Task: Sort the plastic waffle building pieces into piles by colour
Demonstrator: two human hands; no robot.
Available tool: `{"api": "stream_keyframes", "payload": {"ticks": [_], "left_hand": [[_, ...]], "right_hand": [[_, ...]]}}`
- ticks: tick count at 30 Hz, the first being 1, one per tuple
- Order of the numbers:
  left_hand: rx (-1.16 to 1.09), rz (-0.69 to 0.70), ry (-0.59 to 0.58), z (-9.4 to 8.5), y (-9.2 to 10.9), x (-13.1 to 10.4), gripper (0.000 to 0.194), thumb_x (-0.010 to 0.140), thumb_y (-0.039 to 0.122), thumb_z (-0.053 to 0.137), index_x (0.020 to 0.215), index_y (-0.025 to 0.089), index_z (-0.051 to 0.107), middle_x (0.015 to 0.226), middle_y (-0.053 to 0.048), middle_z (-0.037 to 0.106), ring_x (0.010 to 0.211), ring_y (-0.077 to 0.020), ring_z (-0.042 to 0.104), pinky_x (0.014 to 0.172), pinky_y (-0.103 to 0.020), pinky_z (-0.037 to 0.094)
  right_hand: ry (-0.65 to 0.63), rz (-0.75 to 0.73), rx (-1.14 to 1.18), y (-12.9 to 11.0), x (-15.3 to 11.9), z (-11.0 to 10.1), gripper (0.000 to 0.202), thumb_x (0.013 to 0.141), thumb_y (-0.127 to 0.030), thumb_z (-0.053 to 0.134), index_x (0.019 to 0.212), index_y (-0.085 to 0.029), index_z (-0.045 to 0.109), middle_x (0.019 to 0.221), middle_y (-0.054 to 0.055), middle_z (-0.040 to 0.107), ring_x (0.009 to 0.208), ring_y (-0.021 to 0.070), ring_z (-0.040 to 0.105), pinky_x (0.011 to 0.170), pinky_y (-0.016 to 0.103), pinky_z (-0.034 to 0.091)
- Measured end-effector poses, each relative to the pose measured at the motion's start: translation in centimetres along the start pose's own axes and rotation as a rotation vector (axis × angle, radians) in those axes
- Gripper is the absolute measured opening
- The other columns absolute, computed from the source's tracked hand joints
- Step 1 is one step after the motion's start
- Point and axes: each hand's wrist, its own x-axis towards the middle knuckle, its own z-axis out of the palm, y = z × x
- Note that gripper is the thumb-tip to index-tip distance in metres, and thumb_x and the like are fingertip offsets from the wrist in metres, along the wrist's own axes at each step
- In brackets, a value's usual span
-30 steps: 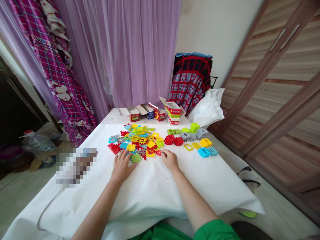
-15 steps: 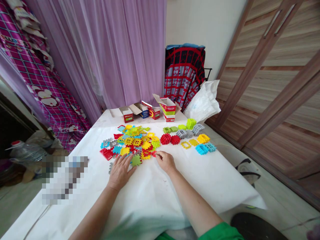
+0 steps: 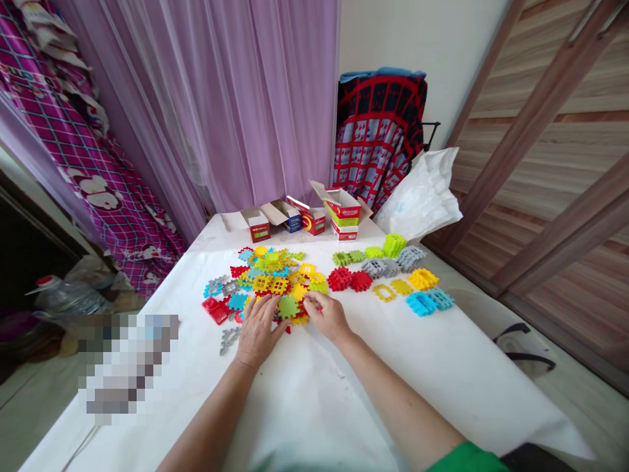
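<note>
A heap of flat plastic building pieces (image 3: 270, 262) with notched edges lies on the white-covered table, in red, yellow, green, blue and grey. My left hand (image 3: 259, 331) rests on the heap's near side, palm down, fingers apart and holding nothing. Between my hands sits a light green square piece (image 3: 287, 307). At the heap's right edge my right hand (image 3: 330, 319) has its fingers curled together beside red and yellow pieces; what lies between the fingertips is hidden. Grey pieces (image 3: 229, 339) lie left of my left hand, and a red piece (image 3: 215, 311) beyond them.
To the right stand sorted groups: green (image 3: 393, 246), red (image 3: 340, 279), grey (image 3: 411, 258), yellow (image 3: 423, 279) and blue pieces (image 3: 421, 303). Several open cardboard boxes (image 3: 313, 221) line the back edge. A white bag (image 3: 417, 196) is behind at right.
The view has shifted, so the table sits further right and lower. My left hand has slid toward the right hand over the heap. The right hand stays at the heap's right edge.
</note>
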Motion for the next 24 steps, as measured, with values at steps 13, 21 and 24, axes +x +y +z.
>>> {"api": "stream_keyframes", "payload": {"ticks": [13, 21, 24], "left_hand": [[-0.434, -0.337, -0.081, 0.4, 1.9, 1.0, 0.032, 0.090, 0.042, 0.052, 0.110, 0.023, 0.067, 0.082, -0.005, 0.074, 0.073, -0.0178, 0.067, 0.072, -0.031, 0.053], [-1.121, -0.881, -0.269, -0.2, 2.7, 1.7, 0.043, 0.068, 0.058, 0.070, 0.080, 0.018, 0.063, 0.056, 0.003, 0.063, 0.043, -0.0091, 0.052, 0.043, -0.021, 0.042], [-1.195, -0.998, -0.309, -0.8, 2.5, 2.1, 0.047, 0.064, 0.062, 0.072, 0.076, 0.019, 0.058, 0.048, 0.005, 0.057, 0.036, -0.0063, 0.045, 0.037, -0.017, 0.033]], "right_hand": [[0.014, 0.021, 0.303, 0.4, 0.3, 0.4, 0.024, 0.086, -0.034, 0.055, 0.101, -0.022, 0.069, 0.089, 0.004, 0.074, 0.077, 0.0168, 0.069, 0.072, 0.028, 0.057], [0.009, -0.053, 0.204, -0.8, -0.2, -0.1, 0.017, 0.088, -0.030, 0.053, 0.089, -0.023, 0.069, 0.083, 0.002, 0.072, 0.077, 0.0154, 0.067, 0.074, 0.026, 0.055], [0.017, -0.156, 0.181, -1.2, -0.3, -0.5, 0.020, 0.091, -0.027, 0.050, 0.096, -0.023, 0.069, 0.095, 0.005, 0.071, 0.093, 0.0172, 0.067, 0.085, 0.029, 0.054]]}}
